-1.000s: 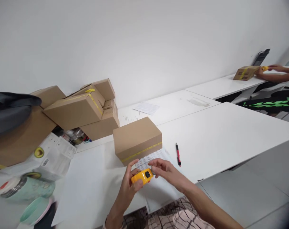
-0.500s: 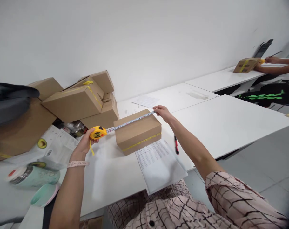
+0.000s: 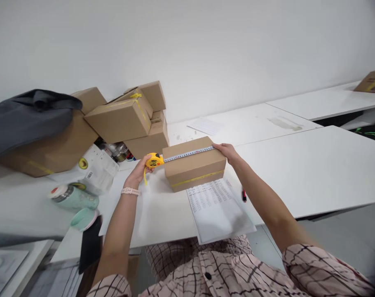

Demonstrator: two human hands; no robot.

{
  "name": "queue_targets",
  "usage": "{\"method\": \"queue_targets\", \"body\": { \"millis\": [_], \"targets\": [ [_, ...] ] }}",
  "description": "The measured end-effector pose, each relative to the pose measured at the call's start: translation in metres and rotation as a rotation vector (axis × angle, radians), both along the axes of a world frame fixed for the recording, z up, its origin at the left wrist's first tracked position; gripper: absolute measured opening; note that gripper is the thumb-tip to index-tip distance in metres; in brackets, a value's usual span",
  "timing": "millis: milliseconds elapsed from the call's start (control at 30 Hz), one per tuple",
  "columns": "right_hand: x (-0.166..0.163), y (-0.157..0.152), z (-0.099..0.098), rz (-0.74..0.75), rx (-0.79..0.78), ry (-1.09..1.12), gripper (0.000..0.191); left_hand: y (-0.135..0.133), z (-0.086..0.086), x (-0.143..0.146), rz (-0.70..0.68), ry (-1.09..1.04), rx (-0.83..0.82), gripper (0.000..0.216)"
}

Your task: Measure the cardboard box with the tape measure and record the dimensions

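Note:
A closed cardboard box (image 3: 197,170) with a yellow tape band lies on the white table (image 3: 298,173) in front of me. My left hand (image 3: 140,172) grips a yellow tape measure case (image 3: 154,160) at the box's left end. The white tape blade (image 3: 189,154) runs across the box's top. My right hand (image 3: 226,150) pinches the blade's tip at the box's right end. A printed sheet (image 3: 216,208) lies just in front of the box.
A red-and-black pen (image 3: 243,194) lies beside my right forearm. Stacked cardboard boxes (image 3: 128,119) and a grey cloth (image 3: 26,117) stand at the left, with a green flask (image 3: 73,198) and lid nearby. Another box (image 3: 371,81) sits on the far right table.
The tape, held folded in both hands near me a second ago, is now drawn out across the box top. My left hand has brought the case up against the box's left end.

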State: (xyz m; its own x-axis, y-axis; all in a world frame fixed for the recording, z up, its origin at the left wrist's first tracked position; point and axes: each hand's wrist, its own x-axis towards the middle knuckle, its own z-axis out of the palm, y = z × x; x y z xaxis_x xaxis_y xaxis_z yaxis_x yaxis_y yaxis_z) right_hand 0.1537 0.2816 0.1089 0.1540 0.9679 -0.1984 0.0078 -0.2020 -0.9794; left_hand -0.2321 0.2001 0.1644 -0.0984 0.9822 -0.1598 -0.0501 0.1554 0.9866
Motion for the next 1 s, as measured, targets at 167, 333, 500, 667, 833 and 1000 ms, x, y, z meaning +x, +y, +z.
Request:
{"method": "queue_targets", "body": {
  "millis": [167, 333, 500, 667, 833, 1000],
  "targets": [
    [0.001, 0.0, 0.003, -0.018, 0.145, -0.195, 0.04, -0.004, 0.01, 0.005, 0.032, 0.018, 0.029, 0.038],
    [0.017, 0.005, 0.033, 0.006, 0.334, -0.138, 0.027, -0.066, 0.029, 0.039, -0.16, 0.007, 0.115, 0.065],
    [-0.016, 0.022, 0.069, 0.265, 0.473, -0.195, 0.025, -0.151, -0.01, 0.143, -0.593, -0.352, -0.115, 0.074],
    [-0.077, 0.045, 0.074, 0.496, 0.39, -0.7, 0.03, -0.147, -0.033, 0.213, -0.396, -0.589, -0.05, 0.062],
    [-0.092, 0.054, 0.064, 0.458, 0.31, -0.874, 0.03, -0.125, -0.026, 0.205, -0.296, -0.57, -0.071, 0.058],
    [-0.088, 0.056, 0.057, 0.506, 0.312, -0.895, 0.032, -0.131, -0.032, 0.205, -0.272, -0.58, -0.102, 0.063]
  ]
}}
